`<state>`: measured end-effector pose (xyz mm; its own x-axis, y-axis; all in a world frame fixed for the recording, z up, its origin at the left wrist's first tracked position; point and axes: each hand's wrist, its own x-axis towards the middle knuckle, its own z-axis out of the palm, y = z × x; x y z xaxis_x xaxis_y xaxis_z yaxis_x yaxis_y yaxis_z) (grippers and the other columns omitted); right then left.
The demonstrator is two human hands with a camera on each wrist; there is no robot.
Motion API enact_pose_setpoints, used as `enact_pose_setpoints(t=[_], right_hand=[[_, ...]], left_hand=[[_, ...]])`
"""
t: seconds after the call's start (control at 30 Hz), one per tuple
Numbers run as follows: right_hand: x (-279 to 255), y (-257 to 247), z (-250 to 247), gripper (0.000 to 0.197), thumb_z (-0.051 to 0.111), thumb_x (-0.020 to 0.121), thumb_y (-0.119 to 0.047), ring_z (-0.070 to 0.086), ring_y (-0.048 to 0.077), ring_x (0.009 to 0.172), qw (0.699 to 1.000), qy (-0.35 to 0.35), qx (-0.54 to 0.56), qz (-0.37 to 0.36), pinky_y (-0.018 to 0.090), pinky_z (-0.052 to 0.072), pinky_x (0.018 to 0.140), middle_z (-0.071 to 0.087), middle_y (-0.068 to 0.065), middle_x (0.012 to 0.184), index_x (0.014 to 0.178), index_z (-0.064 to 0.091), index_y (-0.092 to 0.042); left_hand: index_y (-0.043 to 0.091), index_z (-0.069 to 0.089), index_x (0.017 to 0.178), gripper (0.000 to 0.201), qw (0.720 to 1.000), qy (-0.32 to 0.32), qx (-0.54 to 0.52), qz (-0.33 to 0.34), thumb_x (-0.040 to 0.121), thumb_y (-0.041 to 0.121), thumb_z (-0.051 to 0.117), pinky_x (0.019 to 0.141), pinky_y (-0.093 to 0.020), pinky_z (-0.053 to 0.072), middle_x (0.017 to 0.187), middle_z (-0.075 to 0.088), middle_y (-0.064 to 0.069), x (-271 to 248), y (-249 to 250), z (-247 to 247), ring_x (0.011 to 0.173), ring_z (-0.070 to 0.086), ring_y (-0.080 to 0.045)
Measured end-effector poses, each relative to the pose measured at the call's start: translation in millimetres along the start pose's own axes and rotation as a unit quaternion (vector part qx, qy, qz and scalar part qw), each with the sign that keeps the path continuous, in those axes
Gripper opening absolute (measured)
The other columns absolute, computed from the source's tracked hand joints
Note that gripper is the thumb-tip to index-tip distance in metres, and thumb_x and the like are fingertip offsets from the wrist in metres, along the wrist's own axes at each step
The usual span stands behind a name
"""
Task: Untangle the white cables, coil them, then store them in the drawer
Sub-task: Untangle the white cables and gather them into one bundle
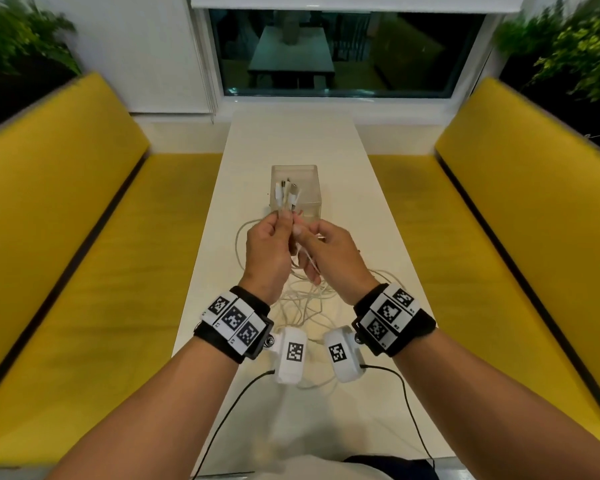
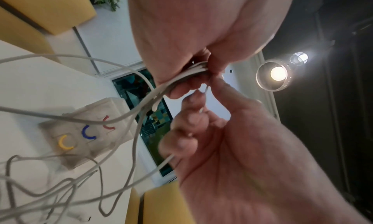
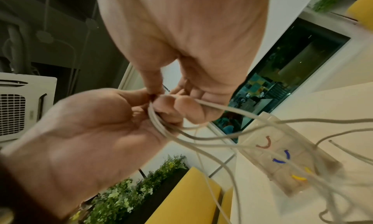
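On the long white counter (image 1: 291,143) stood a small translucent drawer unit (image 1: 294,188). We could not tell whether anything lay inside it; the plug ends seen in front of it from the head view belonged to the bundle we held up. Our left hand (image 1: 267,251) gripped a bunch of white cables (image 1: 302,299) near their connectors (image 1: 286,195), fingers curled round them so the plugs stuck up past the fingertips. Our right hand (image 1: 329,254) was pressed close against the left, its thumb and fingers pinching strands of the same bunch. The rest of the cables hung down between our wrists and lay in a loose tangle on the counter, just in front of the drawer unit.

The head view showed the unit only from above. The left wrist view showed its front, with three drawers, each bearing a curved handle: yellow (image 2: 64,143), blue (image 2: 87,134) and red (image 2: 108,123). That view also caught a lit ceiling lamp (image 2: 276,73). The right wrist view showed a white ceiling air-conditioning panel (image 3: 22,104) and the cables crossing the left palm.

We could read no writing anywhere; the wristbands (image 1: 234,318) carried only black-and-white square markers. Yellow benches (image 1: 94,237) flanked the counter.
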<state>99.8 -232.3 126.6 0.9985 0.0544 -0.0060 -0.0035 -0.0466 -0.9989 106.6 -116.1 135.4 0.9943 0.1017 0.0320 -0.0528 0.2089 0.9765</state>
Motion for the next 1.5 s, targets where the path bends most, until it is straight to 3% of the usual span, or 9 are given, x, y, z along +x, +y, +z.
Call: enact_pose_setpoints(t=[0.17,0.37,0.47,0.67,0.93,1.17,1.33,1.43,1.5], right_hand=[[-7.8,41.0,-18.1,0.027,0.065,0.096,-0.022,0.043,0.017,0.045,0.999,-0.037,-0.014,0.007,0.030,0.041,0.050,0.050,0.005,0.053,0.079,0.063,0.000],[-18.2,107.8,-38.9,0.034,0.071,0.092,-0.027,0.041,0.022,0.058,0.992,-0.058,-0.081,0.082,0.027,0.037,0.051,0.046,0.009,0.060,0.072,0.057,-0.004],[-24.5,128.4,-46.8,0.041,0.067,0.095,-0.031,0.047,0.019,0.053,0.985,-0.072,-0.124,0.095,0.028,0.040,0.056,0.052,-0.010,0.048,0.066,0.051,-0.006],[-21.8,145.8,-57.5,0.047,0.063,0.097,-0.037,0.052,0.010,0.051,0.982,-0.060,-0.141,0.113,0.033,0.047,0.071,0.050,0.001,0.054,0.061,0.047,-0.011],[-10.5,97.9,-55.0,0.033,0.059,0.090,-0.016,0.033,0.014,0.054,0.995,0.023,-0.077,0.064,0.032,0.033,0.057,0.033,0.003,0.061,0.062,0.042,-0.010],[-8.9,27.7,-33.3,0.031,0.048,0.091,-0.007,0.025,0.003,0.050,0.996,-0.046,-0.070,0.001,0.018,0.023,0.050,0.029,-0.006,0.061,0.063,0.037,-0.016],[-14.5,-0.8,-24.8,0.041,0.050,0.096,-0.012,0.026,0.008,0.053,0.996,-0.088,-0.022,-0.011,0.026,0.021,0.053,0.040,-0.019,0.054,0.065,0.069,-0.032],[-11.7,3.4,-28.4,0.021,0.058,0.091,-0.016,0.020,0.020,0.060,0.997,-0.068,0.031,-0.002,0.034,0.023,0.054,0.034,0.002,0.063,0.071,0.063,-0.016],[-9.3,8.3,-31.1,0.021,0.058,0.094,-0.011,0.023,0.019,0.058,0.997,-0.046,0.066,0.010,0.034,0.025,0.053,0.032,0.005,0.064,0.073,0.058,-0.011]], left_hand=[[0.016,0.057,0.076,0.036,0.997,0.059,-0.041,0.026,0.107,0.021,0.040,0.060,-0.031,0.049,0.061,0.059,0.004,20.6,24.6,-18.6,0.055,0.056,-0.013],[0.016,0.050,0.080,0.034,0.989,0.056,-0.123,0.056,0.110,0.024,0.035,0.046,-0.024,0.031,0.066,0.042,0.002,29.3,51.8,-32.1,0.051,0.032,-0.010],[0.016,0.049,0.080,0.034,0.985,0.056,-0.141,0.078,0.110,0.026,0.035,0.048,-0.025,0.026,0.064,0.041,0.003,30.0,63.9,-33.2,0.051,0.029,-0.010],[0.017,0.049,0.081,0.032,0.975,0.063,-0.175,0.124,0.109,0.024,0.035,0.047,-0.025,0.028,0.064,0.044,0.004,35.2,86.8,-41.3,0.052,0.030,-0.010],[0.019,0.051,0.080,0.031,0.991,0.074,-0.009,0.108,0.108,0.022,0.037,0.050,-0.027,0.027,0.061,0.046,0.005,34.8,54.8,-38.8,0.050,0.033,-0.008],[0.022,0.051,0.084,0.021,0.966,-0.100,0.227,0.074,0.101,0.033,0.056,0.051,-0.016,0.035,0.070,0.047,0.011,7.3,15.0,-16.2,0.051,0.038,0.001],[0.015,0.041,0.083,0.035,0.949,-0.186,0.245,0.073,0.093,0.035,0.068,0.061,-0.024,0.040,0.081,0.054,0.000,-2.7,6.2,-11.5,0.067,0.042,-0.011],[0.002,0.048,0.091,0.042,0.949,-0.207,0.233,0.054,0.090,0.037,0.071,0.066,-0.031,0.044,0.088,0.060,-0.019,2.6,10.4,-16.9,0.071,0.046,-0.016],[0.011,0.047,0.087,0.039,0.943,-0.229,0.240,0.035,0.088,0.039,0.074,0.065,-0.032,0.043,0.082,0.058,-0.018,4.4,11.3,-21.0,0.069,0.047,-0.016]])
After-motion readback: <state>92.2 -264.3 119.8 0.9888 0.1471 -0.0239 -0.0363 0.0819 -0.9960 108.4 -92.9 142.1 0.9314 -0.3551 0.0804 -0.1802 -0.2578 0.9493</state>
